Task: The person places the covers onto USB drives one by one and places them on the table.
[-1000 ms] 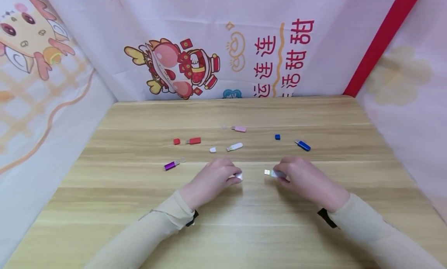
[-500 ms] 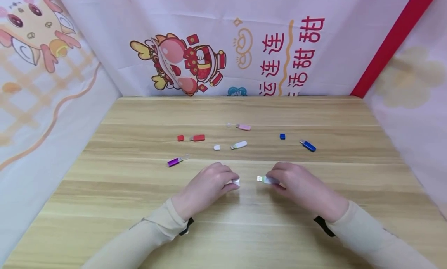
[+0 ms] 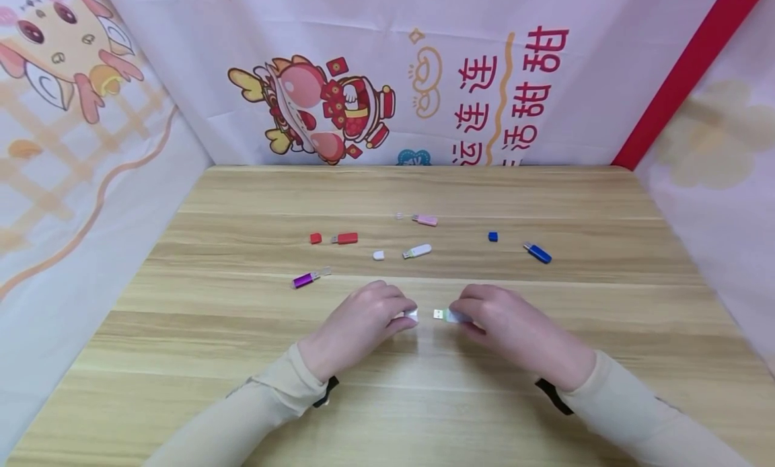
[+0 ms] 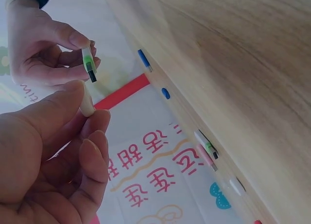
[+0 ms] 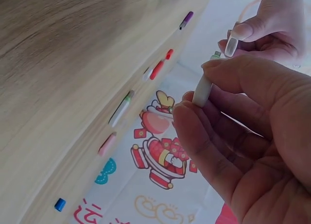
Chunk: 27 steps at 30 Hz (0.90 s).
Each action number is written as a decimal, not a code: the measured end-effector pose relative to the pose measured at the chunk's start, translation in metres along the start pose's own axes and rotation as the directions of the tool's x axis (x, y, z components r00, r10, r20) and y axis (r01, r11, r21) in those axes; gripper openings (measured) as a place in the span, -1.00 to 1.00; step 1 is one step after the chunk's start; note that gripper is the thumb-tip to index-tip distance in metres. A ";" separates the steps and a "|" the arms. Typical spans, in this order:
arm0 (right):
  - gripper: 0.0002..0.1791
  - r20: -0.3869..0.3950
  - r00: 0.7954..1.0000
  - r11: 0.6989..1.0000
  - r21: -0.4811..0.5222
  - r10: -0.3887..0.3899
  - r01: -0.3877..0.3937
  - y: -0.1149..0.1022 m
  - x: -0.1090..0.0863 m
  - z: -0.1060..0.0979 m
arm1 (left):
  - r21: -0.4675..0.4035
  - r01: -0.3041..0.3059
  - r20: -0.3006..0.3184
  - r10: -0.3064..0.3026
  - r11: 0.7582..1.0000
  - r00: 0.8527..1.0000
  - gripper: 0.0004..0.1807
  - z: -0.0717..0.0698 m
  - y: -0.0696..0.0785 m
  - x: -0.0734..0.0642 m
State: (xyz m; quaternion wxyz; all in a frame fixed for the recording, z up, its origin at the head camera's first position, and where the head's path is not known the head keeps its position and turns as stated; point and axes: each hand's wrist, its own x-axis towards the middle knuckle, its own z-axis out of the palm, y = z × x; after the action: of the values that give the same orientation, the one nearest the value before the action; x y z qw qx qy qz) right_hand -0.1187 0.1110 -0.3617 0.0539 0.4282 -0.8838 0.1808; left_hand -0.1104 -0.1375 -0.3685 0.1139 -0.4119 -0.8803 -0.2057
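Observation:
My left hand (image 3: 366, 326) pinches a white USB stick cap (image 4: 86, 103) between thumb and fingers, its open end toward the right hand. Facing it, my right hand (image 3: 505, 326) grips a white USB stick (image 5: 203, 89) by its body, with the metal plug and a green band pointing left at the cap. A small gap separates plug and cap in the head view. Both are held above the wooden table (image 3: 387, 400). Beyond the hands lie another white USB stick (image 3: 418, 251) and its loose white cap (image 3: 378, 255).
Farther out lie a red USB stick (image 3: 345, 238) with a red cap (image 3: 315, 238), a pink one (image 3: 425, 220) with a clear cap (image 3: 399, 216), and a blue one (image 3: 537, 253) with a blue cap (image 3: 493, 236). A purple stick (image 3: 303, 280) has its clear cap (image 3: 327, 271) beside it. Printed cloth surrounds the table.
The right hand has moved left with the white USB stick, narrowing the gap to the cap. The left hand keeps its pinch. The head view has shifted slightly.

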 end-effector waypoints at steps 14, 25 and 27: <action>-0.80 -0.002 1.000 1.000 -0.014 -0.008 0.008 -0.006 0.002 -0.003 | 0.007 -0.012 0.021 0.012 1.000 1.000 -0.85 -0.002 0.002 0.005; -0.82 -0.035 0.999 0.999 -0.020 -0.031 0.031 -0.006 0.000 -0.007 | 0.020 -0.024 0.020 0.023 1.000 1.000 -0.85 -0.003 0.007 0.010; -0.81 -0.043 0.998 0.999 -0.020 -0.037 0.036 -0.006 0.000 -0.008 | 0.021 -0.025 0.021 0.025 0.999 0.999 -0.85 -0.002 0.007 0.011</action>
State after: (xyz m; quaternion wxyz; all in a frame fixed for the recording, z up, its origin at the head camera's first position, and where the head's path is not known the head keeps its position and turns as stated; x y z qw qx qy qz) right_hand -0.1143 0.1102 -0.3524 0.0805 0.4396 -0.8762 0.1803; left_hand -0.1119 -0.1271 -0.3606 0.1120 -0.4237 -0.8784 -0.1905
